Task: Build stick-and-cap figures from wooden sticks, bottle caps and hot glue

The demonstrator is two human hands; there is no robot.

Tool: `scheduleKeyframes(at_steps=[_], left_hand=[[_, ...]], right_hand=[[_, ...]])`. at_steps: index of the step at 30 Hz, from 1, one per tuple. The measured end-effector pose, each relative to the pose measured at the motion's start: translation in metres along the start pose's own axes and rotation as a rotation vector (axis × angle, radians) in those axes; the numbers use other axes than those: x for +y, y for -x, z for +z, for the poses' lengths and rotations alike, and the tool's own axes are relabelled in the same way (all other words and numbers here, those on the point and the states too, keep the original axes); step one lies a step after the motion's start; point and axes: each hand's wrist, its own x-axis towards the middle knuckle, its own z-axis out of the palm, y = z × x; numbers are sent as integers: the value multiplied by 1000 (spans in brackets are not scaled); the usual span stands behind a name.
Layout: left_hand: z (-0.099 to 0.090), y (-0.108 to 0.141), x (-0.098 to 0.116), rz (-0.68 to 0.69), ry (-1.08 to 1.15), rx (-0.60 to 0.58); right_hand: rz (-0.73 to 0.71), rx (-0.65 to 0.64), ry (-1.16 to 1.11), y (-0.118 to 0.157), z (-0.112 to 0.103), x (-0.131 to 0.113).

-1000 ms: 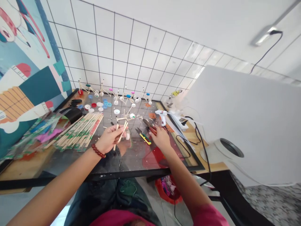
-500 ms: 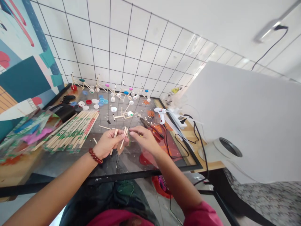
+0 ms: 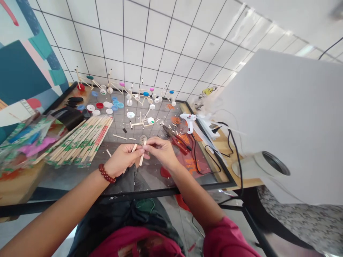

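Some short wooden sticks (image 3: 142, 160) are at the frame's centre, pinched by the left hand (image 3: 121, 159); the right hand (image 3: 162, 152) grips one near its top. Wrapped chopsticks (image 3: 81, 139) lie centre-left, red-handled pliers (image 3: 180, 142) right of centre.

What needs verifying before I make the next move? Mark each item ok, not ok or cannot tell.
1. Straight, pale wooden sticks gripped by the left hand: ok.
2. Right hand at the sticks: ok, thumb and finger pinch one.
3. Red-handled metal pliers apart from both hands: ok, lying beyond the right hand.
4. White plastic glue gun cool: cannot tell, heat does not show.
5. Glossy grey tabletop free of scraps: not ok, a thin pale wooden strip and small bits lie beyond the hands.
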Motion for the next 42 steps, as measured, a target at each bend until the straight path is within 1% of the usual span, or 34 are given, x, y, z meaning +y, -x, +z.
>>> scheduleKeyframes(at_steps=[6, 13, 18, 22, 25, 27, 29, 30, 31, 32, 34, 36, 38, 42], left_hand=[[2, 1, 3, -7, -20, -11], [1, 1, 2, 4, 10, -50], [2, 2, -1, -14, -17, -55], [3, 4, 1, -28, -41, -29], [-4, 7, 8, -32, -98, 23], [-16, 12, 16, -19, -171, 83], [-33, 17, 24, 34, -292, 170], [-41, 19, 29, 71, -373, 219], [-48, 22, 33, 113, -444, 278], [-55, 24, 36, 135, -505, 314], [-62, 25, 41, 136, -583, 366], [-64, 22, 42, 107, -621, 379], [-61, 14, 41, 103, -651, 377], [-52, -11, 38, 184, -723, 368]], right_hand=[[152, -16, -77, 1, 1, -3], [170, -50, -136, 0, 3, -6], [150, 106, -156, -4, 0, -5], [168, 135, -221, -5, -1, 0], [181, 147, -264, -8, -3, -1], [175, 168, -265, -17, -7, -6], [163, 178, -229, -33, -11, -13], [162, 163, -200, -42, -13, -15], [171, 133, -171, -52, -14, -16], [193, 90, -147, -62, -14, -16], [255, 2, -120, -80, -11, -13], [309, -64, -110, -92, -7, -6], [327, -106, -97, -98, -2, 1], [257, -148, -51, -97, 4, 8]])
